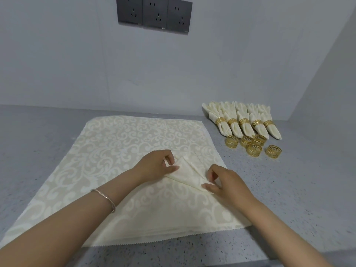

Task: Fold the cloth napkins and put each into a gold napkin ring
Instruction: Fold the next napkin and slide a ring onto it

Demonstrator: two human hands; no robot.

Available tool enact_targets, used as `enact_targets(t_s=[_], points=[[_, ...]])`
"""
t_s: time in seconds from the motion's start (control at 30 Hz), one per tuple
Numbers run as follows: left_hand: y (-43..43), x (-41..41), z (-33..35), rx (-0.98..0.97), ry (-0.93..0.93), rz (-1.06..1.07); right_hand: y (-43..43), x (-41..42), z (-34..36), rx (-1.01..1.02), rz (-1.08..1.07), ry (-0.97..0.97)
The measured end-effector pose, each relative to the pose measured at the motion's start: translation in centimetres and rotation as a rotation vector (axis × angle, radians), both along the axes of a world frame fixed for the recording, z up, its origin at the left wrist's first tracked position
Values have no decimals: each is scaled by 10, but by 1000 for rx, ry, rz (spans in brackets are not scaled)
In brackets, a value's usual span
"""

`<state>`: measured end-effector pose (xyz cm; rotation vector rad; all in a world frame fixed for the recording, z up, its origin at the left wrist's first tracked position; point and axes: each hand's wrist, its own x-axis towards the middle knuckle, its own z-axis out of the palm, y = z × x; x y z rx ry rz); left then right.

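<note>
Both hands are working the folded napkin (183, 173) atop the flat stack (123, 151) on the desk (289, 189): left hand (156, 166) pinching its upper corner, right hand (221, 182) pinching the lower. Risk: layers slipping if either pinch is loosening, spoiling the fold before reaching the loose gold rings (254, 146).

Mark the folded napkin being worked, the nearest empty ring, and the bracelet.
Folded napkin (185, 173), head view, middle of the triangle.
Empty ring (254, 149), head view, front band.
Bracelet (105, 199), head view, band across the left wrist.
</note>
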<state>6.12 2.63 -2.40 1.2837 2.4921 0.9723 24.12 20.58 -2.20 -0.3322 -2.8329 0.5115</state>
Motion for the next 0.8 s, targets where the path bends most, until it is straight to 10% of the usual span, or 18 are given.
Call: enact_targets(t_s=[0.3,0.8], points=[[11,-1,-17,-164,516,-274,6,-12,-8,125,73,-135],[12,-2,-24,-192,258,-302,-19,-27,-30,606,179,163]])
